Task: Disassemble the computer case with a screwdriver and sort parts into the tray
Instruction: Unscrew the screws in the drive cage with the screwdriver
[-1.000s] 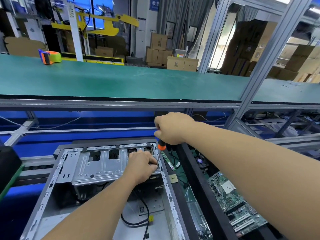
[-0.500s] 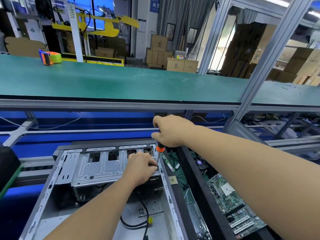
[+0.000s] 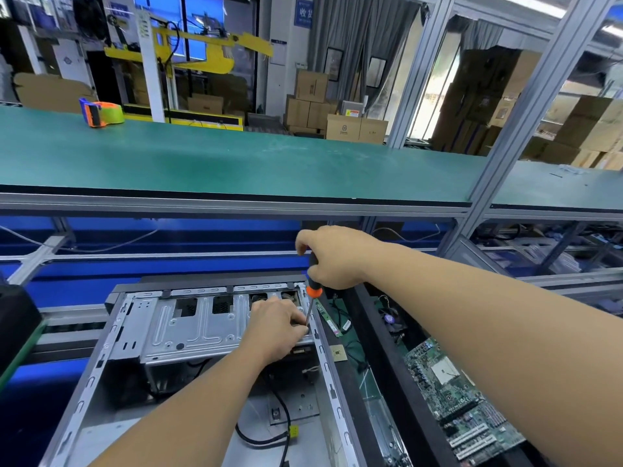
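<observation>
An open silver computer case (image 3: 111, 335) lies flat in front of me, a metal drive cage (image 3: 188, 332) across its far end. My right hand (image 3: 333, 257) grips a screwdriver (image 3: 313, 291) with a black and orange handle, held nearly upright, its shaft running down to the cage's right end. My left hand (image 3: 279, 326) rests on that right end of the cage, fingers curled beside the screwdriver's tip; the tip itself is hidden behind them. A black tray (image 3: 381, 358) to the right holds a green motherboard (image 3: 462, 409), a memory stick (image 3: 328, 318) and a small chip (image 3: 338, 352).
Black cables (image 3: 269, 436) with a yellow connector lie on the case floor. A green-topped bench (image 3: 236, 163) runs across above, carrying a tape dispenser (image 3: 101, 113) at the far left. An aluminium post (image 3: 526, 106) rises on the right. A dark object (image 3: 13, 328) sits at the left edge.
My right hand has lifted a little on the screwdriver handle, showing more of its black part. My left hand stays on the cage's right end.
</observation>
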